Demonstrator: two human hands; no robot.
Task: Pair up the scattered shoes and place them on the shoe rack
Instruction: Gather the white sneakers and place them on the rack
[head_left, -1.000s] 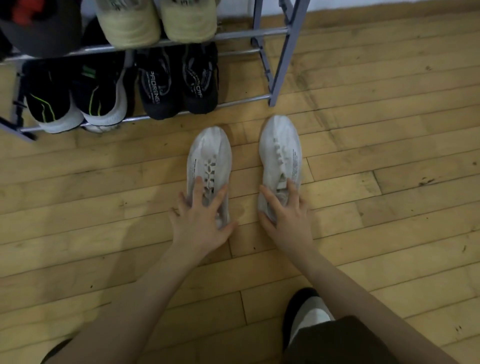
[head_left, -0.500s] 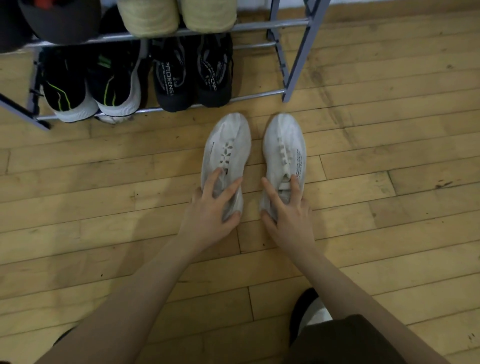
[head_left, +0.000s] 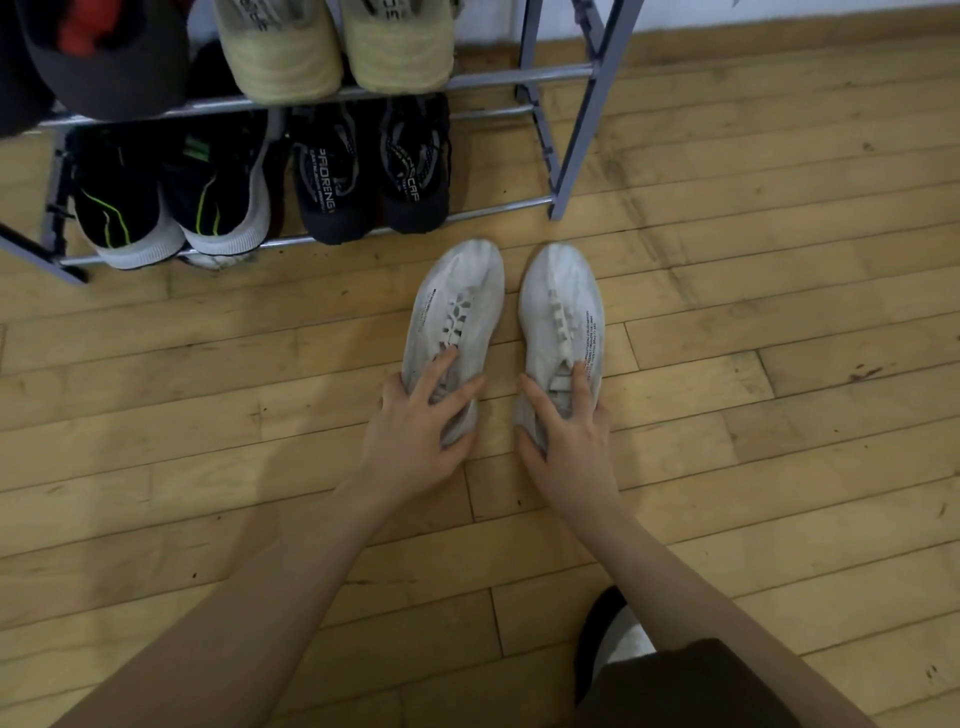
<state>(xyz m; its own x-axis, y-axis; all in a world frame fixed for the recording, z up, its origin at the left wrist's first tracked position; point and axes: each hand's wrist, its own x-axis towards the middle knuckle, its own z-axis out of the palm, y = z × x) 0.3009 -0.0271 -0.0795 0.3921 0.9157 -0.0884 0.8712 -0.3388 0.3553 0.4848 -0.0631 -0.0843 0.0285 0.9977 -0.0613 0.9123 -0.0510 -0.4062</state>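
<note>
Two white sneakers stand side by side on the wooden floor, toes toward the rack. My left hand (head_left: 415, 431) grips the heel end of the left white sneaker (head_left: 460, 306), thumb on its inner side and fingers over the laces. My right hand (head_left: 569, 441) grips the heel end of the right white sneaker (head_left: 558, 296) the same way. The grey metal shoe rack (head_left: 571, 150) stands just beyond the toes, its right post close to the right sneaker.
The rack's bottom shelf holds a black pair with green stripes (head_left: 171, 208) and a black pair with white lettering (head_left: 374, 171). A beige pair (head_left: 332, 47) and a dark shoe (head_left: 98, 57) sit above. Near my legs lies a black and white shoe (head_left: 613, 639).
The two white sneakers have slid closer together and nearer the rack, both hands staying on their heels. The left sneaker now lies almost parallel to the right one.
</note>
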